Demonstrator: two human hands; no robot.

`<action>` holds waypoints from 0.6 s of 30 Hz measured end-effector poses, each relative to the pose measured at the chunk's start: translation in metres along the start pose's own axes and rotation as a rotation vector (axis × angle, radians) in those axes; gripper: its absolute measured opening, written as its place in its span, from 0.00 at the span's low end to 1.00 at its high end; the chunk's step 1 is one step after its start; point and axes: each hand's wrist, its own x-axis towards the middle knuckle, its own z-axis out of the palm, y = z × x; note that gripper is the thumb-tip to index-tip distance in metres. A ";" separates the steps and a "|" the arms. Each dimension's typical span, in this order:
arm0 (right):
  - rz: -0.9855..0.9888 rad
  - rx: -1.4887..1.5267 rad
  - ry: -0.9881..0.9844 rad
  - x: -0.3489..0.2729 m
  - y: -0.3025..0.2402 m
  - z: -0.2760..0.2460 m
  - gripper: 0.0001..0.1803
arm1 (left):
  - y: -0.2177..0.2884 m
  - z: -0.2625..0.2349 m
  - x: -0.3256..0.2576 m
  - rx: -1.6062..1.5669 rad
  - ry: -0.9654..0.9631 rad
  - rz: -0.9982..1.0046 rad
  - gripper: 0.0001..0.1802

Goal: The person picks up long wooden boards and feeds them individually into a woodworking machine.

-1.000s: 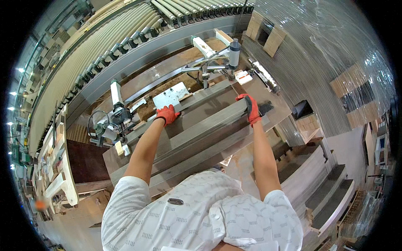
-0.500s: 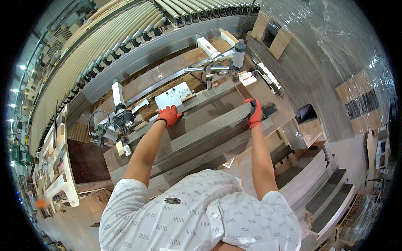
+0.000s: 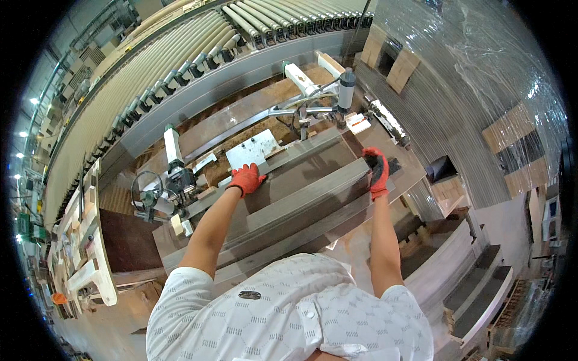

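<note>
Both my hands wear red gloves and hold a dark brown board [image 3: 304,174] that lies on a grey machine table [image 3: 283,231]. My left hand [image 3: 245,178] grips the board's far left edge, close to a light grey metal plate [image 3: 253,148]. My right hand [image 3: 378,170] is clamped on the board's right end. The board lies tilted across the table, beside a long grey rail [image 3: 301,207] on its near side. Beyond the board stands a grey clamp arm with an upright cylinder [image 3: 346,90].
A roller conveyor [image 3: 180,60] curves along the back. A handwheel and clamp unit [image 3: 159,192] stands at the table's left end. Stacked boards [image 3: 463,283] sit low at the right, wrapped pallets [image 3: 481,72] behind them. Shelving with small parts [image 3: 78,240] is at far left.
The board and both hands have shifted a little toward me and to the right across the table. The grip of both hands is the same.
</note>
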 end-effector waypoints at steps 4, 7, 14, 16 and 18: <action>-0.040 0.028 0.363 -0.025 -0.051 0.014 0.19 | 0.002 0.005 -0.014 0.003 0.027 0.036 0.38; -0.328 -0.159 0.315 -0.075 -0.075 0.047 0.26 | 0.004 0.007 -0.016 0.008 0.045 0.059 0.38; -0.514 -0.828 -0.304 -0.209 -0.057 0.079 0.18 | -0.024 0.044 -0.006 -0.023 0.212 0.079 0.39; -0.427 -0.858 -0.390 -0.232 -0.049 0.084 0.19 | 0.002 0.020 -0.009 -0.141 0.109 0.088 0.37; -0.371 -0.950 -0.455 -0.243 -0.043 0.086 0.19 | 0.009 0.027 -0.005 -0.155 0.152 0.171 0.37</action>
